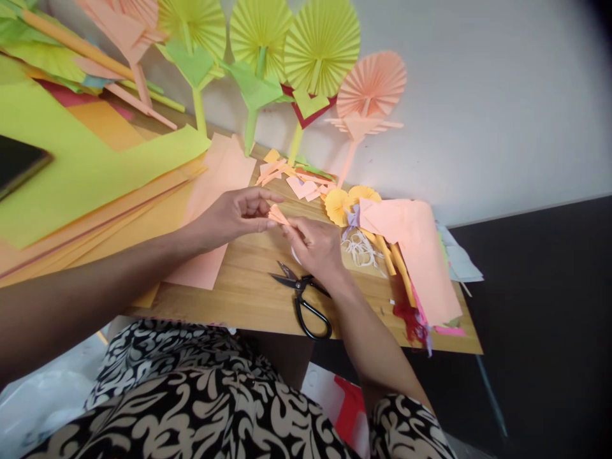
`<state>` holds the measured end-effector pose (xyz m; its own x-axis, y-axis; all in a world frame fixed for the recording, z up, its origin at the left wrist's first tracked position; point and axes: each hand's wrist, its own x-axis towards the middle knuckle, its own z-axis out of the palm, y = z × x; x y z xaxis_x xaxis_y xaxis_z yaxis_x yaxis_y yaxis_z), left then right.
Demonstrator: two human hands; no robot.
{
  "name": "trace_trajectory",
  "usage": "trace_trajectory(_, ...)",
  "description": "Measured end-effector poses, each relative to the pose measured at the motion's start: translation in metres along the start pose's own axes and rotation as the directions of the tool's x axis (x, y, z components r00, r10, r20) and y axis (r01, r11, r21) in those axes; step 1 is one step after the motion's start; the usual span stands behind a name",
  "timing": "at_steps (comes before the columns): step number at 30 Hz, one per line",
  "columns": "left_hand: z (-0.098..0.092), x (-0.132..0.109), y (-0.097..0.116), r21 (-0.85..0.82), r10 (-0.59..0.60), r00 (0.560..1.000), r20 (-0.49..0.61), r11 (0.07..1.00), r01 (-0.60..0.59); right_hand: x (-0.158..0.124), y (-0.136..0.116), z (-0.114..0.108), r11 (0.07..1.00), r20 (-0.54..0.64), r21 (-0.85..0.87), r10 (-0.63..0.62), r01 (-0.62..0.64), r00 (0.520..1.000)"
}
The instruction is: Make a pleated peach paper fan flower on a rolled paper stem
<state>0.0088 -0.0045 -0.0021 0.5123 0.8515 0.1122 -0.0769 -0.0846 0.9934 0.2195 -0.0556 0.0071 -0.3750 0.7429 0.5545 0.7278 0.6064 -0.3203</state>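
Observation:
Between my two hands is a small piece of pleated peach paper (278, 215), its folds bunched together at the lower end. My right hand (315, 245) pinches that lower end between thumb and fingers. At the upper end, the curved fingers and thumb of my left hand (246, 210) close around the paper's edge. Just below my right hand lies a pair of black-handled scissors (300, 290), blades parted, near the front edge of the wooden table (258, 299). A flat peach sheet (203, 264) rests under my left wrist.
Yellow, green and peach paper fan flowers (322, 48) lean against the wall. Paper scraps (303, 185), yellow fans (338, 207) and white string (362, 248) lie beyond my hands. A folded peach sheet (425, 255) stands right; stacked coloured sheets (109, 185) and a dark flat object (19, 162) lie left.

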Motion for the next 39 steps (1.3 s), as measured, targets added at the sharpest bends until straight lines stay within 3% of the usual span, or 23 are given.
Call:
trace_trajectory(4, 0.001, -0.001, 0.003, 0.089, 0.045, 0.999, 0.014, 0.995, -0.047, 0.000, 0.001, 0.001, 1.000, 0.040, 0.007, 0.014, -0.014, 0.999)
trace_trajectory(9, 0.003, -0.004, 0.012, 0.266, 0.108, 0.992, -0.065, 0.960, -0.087, 0.000, 0.002, 0.000, 0.999, 0.006, 0.018, -0.051, 0.050, 0.999)
trace_trajectory(16, -0.001, -0.003, 0.016, 0.325, 0.121, 0.985, -0.119, 0.942, -0.077, 0.000, 0.005, -0.002, 1.000, 0.026, 0.013, -0.017, 0.017, 1.000)
trace_trajectory(22, -0.001, -0.006, 0.016, 0.385, 0.144, 0.987, -0.069, 0.917, -0.107, 0.001, 0.004, -0.002, 0.999, 0.151, 0.025, 0.029, -0.033, 0.988)
trace_trajectory(26, 0.004, -0.009, 0.016, 0.385, 0.179, 0.982, -0.051, 0.911, -0.146, 0.002, -0.003, -0.005, 0.996, 0.145, 0.069, 0.054, -0.064, 0.988)
trace_trajectory(31, 0.009, -0.007, 0.008, 0.183, 0.112, 0.990, -0.081, 0.978, -0.096, 0.005, -0.006, -0.008, 0.915, 0.019, 0.301, 0.275, -0.268, 0.961)
trace_trajectory(34, 0.010, -0.005, 0.003, 0.170, 0.082, 0.996, -0.023, 0.982, -0.077, 0.006, -0.001, -0.004, 0.838, -0.047, 0.465, 0.346, -0.287, 0.937)
trace_trajectory(39, 0.012, -0.004, 0.003, 0.251, 0.091, 0.996, 0.016, 0.964, -0.092, 0.006, 0.001, 0.005, 0.781, 0.071, 0.522, 0.361, -0.343, 0.930)
